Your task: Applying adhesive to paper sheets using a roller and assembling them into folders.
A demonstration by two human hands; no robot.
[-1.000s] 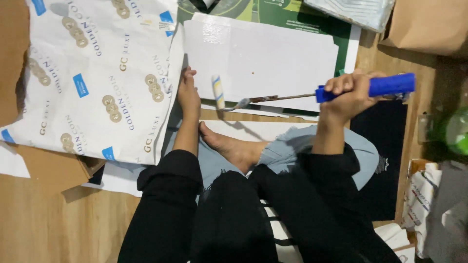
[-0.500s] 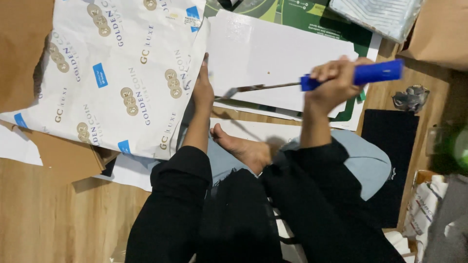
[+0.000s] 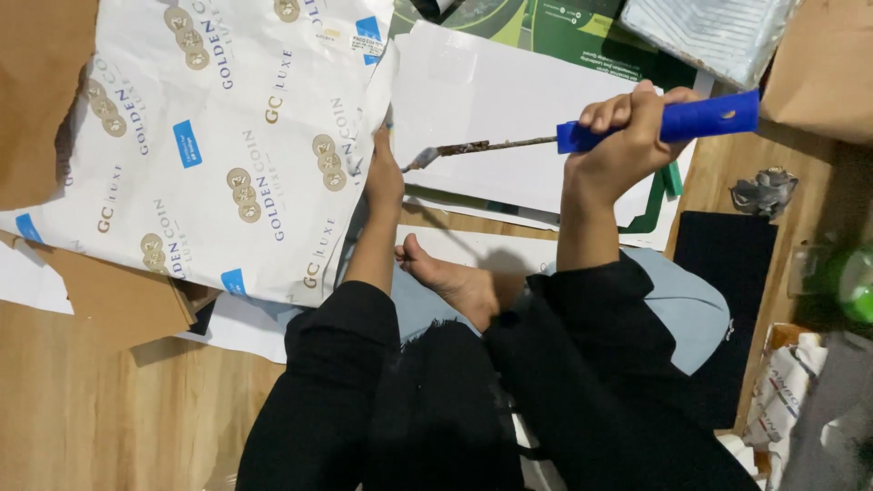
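Note:
My right hand (image 3: 627, 136) grips the blue handle of a thin metal palette knife (image 3: 582, 136) and holds it level above a white sheet of paper (image 3: 491, 100), the stained blade tip pointing left. My left hand (image 3: 384, 177) presses flat on the edge where that sheet meets a large white printed wrapping sheet (image 3: 209, 136). The knife tip hovers just right of my left hand. A bare foot (image 3: 450, 277) rests on the floor between my arms. Both sleeves are black.
Brown cardboard (image 3: 127, 300) lies under the wrapper at left. A green board (image 3: 591, 32) lies beyond the white sheet. A black mat (image 3: 723, 245), crumpled foil (image 3: 764, 191), a green bottle (image 3: 855, 286) and paper packets (image 3: 787, 391) sit at right on the wooden floor.
The knife lifted off the sheet and rose slightly, now held level. My left hand slid up along the wrapper's edge. The small tube seen earlier is gone from view.

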